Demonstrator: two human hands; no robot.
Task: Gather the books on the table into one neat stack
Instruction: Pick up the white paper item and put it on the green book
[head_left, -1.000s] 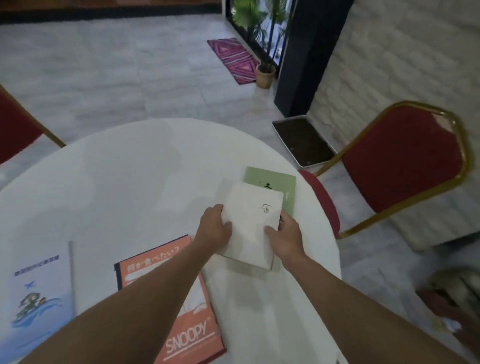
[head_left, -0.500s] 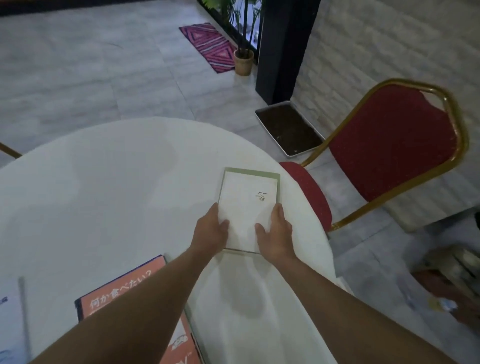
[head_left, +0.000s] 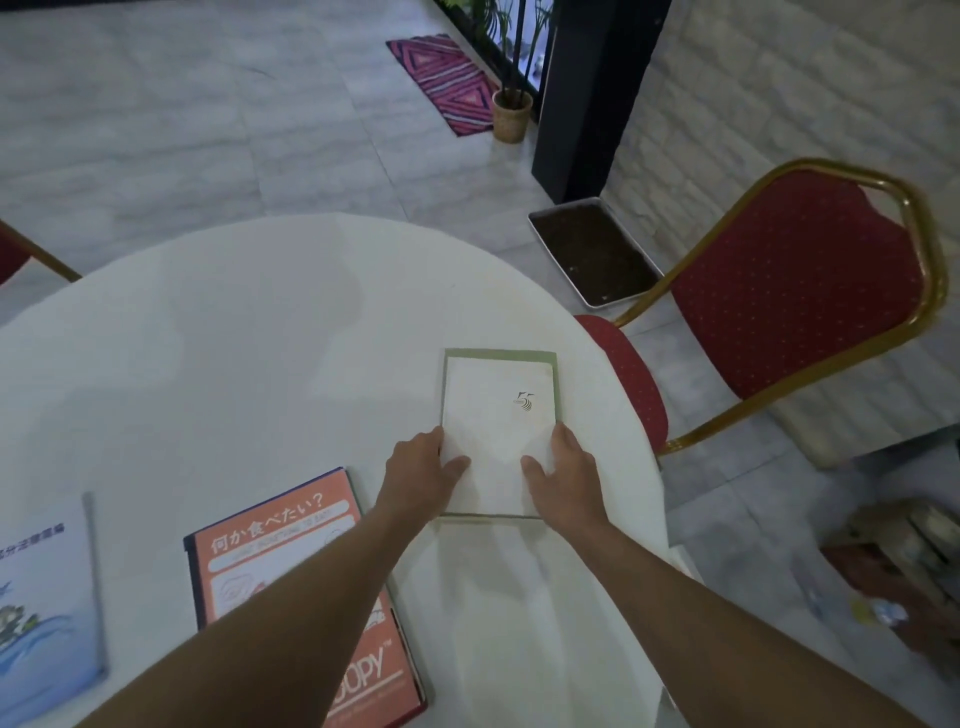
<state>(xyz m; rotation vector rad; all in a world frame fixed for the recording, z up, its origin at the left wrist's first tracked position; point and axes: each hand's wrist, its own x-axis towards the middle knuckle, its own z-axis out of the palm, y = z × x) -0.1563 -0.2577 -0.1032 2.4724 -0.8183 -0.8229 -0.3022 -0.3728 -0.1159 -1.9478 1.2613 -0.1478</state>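
Near the right edge of the round white table (head_left: 260, 338), left hand (head_left: 423, 467) and right hand (head_left: 567, 474) grip a white paperback (head_left: 498, 415) atop a green book (head_left: 498, 355).

White book (head_left: 498, 431) sat skewed a second ago, covering only part of the green book (head_left: 501, 355). Now flat and squared on top, green showing as a thin border.

Dim, bluish light with soft arm shadows on the white surface (head_left: 260, 338); wide-angle bending and blur beyond its edge.
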